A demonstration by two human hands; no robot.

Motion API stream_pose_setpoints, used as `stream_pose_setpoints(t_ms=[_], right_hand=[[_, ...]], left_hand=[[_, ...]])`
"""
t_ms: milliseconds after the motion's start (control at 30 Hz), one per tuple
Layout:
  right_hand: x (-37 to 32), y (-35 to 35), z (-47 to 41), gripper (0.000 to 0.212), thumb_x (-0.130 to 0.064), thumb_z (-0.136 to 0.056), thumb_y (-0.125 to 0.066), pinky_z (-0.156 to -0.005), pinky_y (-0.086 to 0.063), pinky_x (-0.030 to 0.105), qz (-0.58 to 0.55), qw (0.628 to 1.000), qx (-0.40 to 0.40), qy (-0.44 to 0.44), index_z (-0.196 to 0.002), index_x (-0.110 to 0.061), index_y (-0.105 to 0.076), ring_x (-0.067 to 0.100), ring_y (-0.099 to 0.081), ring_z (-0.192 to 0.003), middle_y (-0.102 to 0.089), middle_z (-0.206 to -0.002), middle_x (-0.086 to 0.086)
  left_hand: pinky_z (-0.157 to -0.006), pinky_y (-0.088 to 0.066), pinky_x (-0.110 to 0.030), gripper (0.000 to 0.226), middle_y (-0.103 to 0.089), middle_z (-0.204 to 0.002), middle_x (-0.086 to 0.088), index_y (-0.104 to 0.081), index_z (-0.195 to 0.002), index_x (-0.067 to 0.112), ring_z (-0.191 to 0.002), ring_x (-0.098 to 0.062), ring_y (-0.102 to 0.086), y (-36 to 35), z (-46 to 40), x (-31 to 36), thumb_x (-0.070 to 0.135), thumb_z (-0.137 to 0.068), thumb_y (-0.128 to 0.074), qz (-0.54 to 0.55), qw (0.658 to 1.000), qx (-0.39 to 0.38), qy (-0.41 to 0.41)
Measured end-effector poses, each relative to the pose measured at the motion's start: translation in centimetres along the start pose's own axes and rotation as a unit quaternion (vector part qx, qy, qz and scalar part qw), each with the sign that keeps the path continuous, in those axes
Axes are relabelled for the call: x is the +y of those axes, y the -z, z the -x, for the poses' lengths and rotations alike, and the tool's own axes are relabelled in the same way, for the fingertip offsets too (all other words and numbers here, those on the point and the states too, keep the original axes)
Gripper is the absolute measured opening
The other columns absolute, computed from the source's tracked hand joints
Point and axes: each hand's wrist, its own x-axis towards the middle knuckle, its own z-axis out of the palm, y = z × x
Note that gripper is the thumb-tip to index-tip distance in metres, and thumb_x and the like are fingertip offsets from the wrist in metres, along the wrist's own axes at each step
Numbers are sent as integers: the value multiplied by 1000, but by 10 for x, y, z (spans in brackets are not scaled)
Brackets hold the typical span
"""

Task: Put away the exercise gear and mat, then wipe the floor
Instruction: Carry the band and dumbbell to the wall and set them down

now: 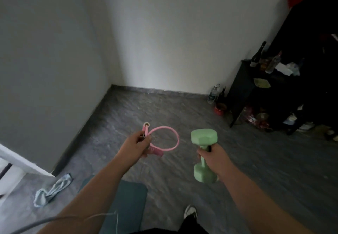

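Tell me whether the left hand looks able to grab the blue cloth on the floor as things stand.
Probably not yet. The left hand is closed around the pink resistance band, so its grip is taken. The blue cloth lies unobstructed on the floor, low to the left.

A pale mint-green dumbbell, a pink resistance band, a light blue cloth and a teal mat stand out against the floor (dark grey, marbled with lighter streaks), beside plain white walls and a black shelf.
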Motion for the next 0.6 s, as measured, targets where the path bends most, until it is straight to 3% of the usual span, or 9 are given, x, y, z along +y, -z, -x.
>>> stream_pose_setpoints(t_ms=[100,200,400,533,600], right_hand=[[-13,8,-73,13,-23,-87,-68,-82,-53,42,2,1000,-6,-3,-93,-11,-67,24,-68,-83,-72,-85,7],[-31,17,-149,10,-23,-87,-69,-82,-54,44,5,1000,-13,3,-92,-16,-63,26,-69,-82,-72,-84,8],[-95,21,-296,10,-19,-90,-67,-63,-46,26,54,995,-59,54,-96,-19,-59,13,-60,-67,-63,-74,-1],[-141,3,-376,22,-36,-87,-72,-62,-42,24,78,991,-79,71,-94,-16,-66,17,-62,-69,-68,-79,2],[-163,-10,-414,14,-33,-85,-74,-66,-40,20,81,988,-103,83,-93,-24,-65,4,-59,-66,-64,-76,-8]], left_hand=[[-58,-53,-32,14,-65,-76,-6,-65,-96,19,-65,-16,-66,-3,-76,-2,32,-95,-61,-18,1000,17,7],[-56,-50,-34,22,-64,-72,-4,-65,-96,18,-61,-17,-64,-13,-155,4,39,-89,-64,-41,999,27,1],[-53,-47,-34,25,-61,-67,-3,-58,-94,16,-54,-15,-57,-20,-287,26,25,-77,-75,-78,994,75,24],[-65,-46,-38,23,-56,-68,4,-59,-83,30,-63,-13,-51,-9,-360,32,42,-66,-68,-80,989,123,9],[-64,-49,-41,27,-59,-68,-1,-61,-86,36,-62,-14,-54,2,-399,31,53,-64,-65,-84,986,141,2]])
